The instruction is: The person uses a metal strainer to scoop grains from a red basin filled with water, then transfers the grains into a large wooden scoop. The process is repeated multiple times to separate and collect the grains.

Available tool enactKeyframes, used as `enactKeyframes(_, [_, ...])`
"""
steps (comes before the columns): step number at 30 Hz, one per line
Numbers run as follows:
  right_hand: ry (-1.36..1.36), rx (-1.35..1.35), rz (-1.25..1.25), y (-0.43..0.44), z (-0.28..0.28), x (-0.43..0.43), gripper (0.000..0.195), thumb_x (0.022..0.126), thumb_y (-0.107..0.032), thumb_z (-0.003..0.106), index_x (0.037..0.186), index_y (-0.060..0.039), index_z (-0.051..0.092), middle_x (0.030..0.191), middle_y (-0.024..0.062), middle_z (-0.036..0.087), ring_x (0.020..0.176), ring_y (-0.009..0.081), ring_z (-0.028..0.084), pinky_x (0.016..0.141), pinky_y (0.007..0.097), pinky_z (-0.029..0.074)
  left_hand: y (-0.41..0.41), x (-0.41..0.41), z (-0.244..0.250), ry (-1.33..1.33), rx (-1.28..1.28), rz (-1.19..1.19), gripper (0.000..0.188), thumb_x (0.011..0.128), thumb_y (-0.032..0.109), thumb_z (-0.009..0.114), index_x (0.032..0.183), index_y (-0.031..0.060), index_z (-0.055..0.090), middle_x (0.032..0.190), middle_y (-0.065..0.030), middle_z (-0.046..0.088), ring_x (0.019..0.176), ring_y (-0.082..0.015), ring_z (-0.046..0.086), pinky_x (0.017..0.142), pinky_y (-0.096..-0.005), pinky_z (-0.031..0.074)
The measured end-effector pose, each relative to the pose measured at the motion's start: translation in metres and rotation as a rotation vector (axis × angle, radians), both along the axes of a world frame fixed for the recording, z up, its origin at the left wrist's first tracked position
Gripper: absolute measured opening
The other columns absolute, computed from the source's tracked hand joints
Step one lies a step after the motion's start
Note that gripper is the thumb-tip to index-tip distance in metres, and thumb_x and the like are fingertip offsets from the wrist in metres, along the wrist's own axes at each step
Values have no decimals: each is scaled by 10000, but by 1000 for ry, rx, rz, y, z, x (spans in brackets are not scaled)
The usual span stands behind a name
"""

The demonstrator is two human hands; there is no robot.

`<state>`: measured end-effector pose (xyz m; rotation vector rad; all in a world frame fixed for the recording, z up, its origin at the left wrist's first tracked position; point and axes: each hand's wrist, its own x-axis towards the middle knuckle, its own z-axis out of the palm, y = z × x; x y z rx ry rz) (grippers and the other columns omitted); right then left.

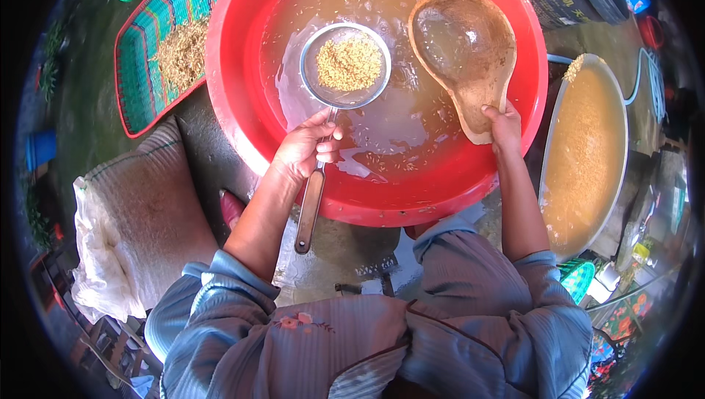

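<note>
My left hand (pixel 309 147) grips the handle of a round wire-mesh strainer (pixel 345 103), held over a big red plastic tub (pixel 242 96). A heap of wet yellow grain (pixel 349 63) lies in the strainer's mesh. On the right, my right hand (pixel 504 123) holds the narrow end of a gourd ladle (pixel 484 82) with its hollow side up and some cloudy water in its bowl. Murky brown water (pixel 396 129) fills the lower part of the tub, with loose grains and bits of husk floating on it.
At the left, a green woven basket (pixel 137 63) holds chaff (pixel 184 55), and a filled woven sack (pixel 148 201) stands nearby. To the right is a wide metal basin (pixel 624 123) of grain under cloudy water (pixel 584 151). A light-blue hose (pixel 641 71) lies behind it on the wet floor.
</note>
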<state>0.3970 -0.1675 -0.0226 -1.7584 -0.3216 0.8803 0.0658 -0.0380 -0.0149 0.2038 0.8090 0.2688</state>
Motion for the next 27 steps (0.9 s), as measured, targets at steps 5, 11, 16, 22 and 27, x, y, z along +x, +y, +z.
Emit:
enactKeyframes(5, [-152, 91, 60, 1, 31, -8, 329, 732, 53, 508, 1058, 34, 540, 936, 81, 608, 832, 144, 573, 757, 257, 441, -2, 2, 1, 9, -3, -2, 251, 862, 12, 411, 1080, 135, 435, 727, -53, 509, 458, -50, 330, 364, -164, 230])
enactKeyframes(11, [-490, 29, 155, 23, 81, -28, 397, 737, 66, 476, 1132, 39, 500, 1012, 92, 588, 908, 132, 554, 803, 250, 423, -4, 11, 7, -49, -3, -35, 245, 849, 5, 415, 1069, 111, 408, 717, -76, 509, 468, -67, 345, 379, -177, 246])
enactKeyframes(16, [-608, 27, 202, 25, 90, -34, 420, 748, 66, 476, 1166, 25, 482, 1052, 108, 578, 960, 152, 548, 844, 254, 407, -5, 14, 4, -37, -11, -49, 249, 849, 4, 421, 1072, 115, 415, 726, -79, 526, 464, -62, 345, 375, -174, 240])
enactKeyframes(22, [-676, -9, 199, 21, 96, -38, 411, 758, 48, 490, 1167, -1, 493, 1067, 110, 581, 981, 157, 548, 853, 258, 406, -8, 16, 5, -23, -36, -60, 240, 848, 3, 430, 1055, 123, 443, 732, -81, 528, 463, -60, 349, 373, -167, 230])
enactKeyframes(27, [-755, -13, 231, 26, 102, -41, 411, 746, 33, 516, 1154, -13, 508, 1050, 130, 593, 985, 182, 564, 856, 270, 413, -13, 18, 5, 10, -21, -68, 243, 842, -3, 433, 1047, 125, 458, 725, -82, 530, 460, -60, 349, 372, -169, 233])
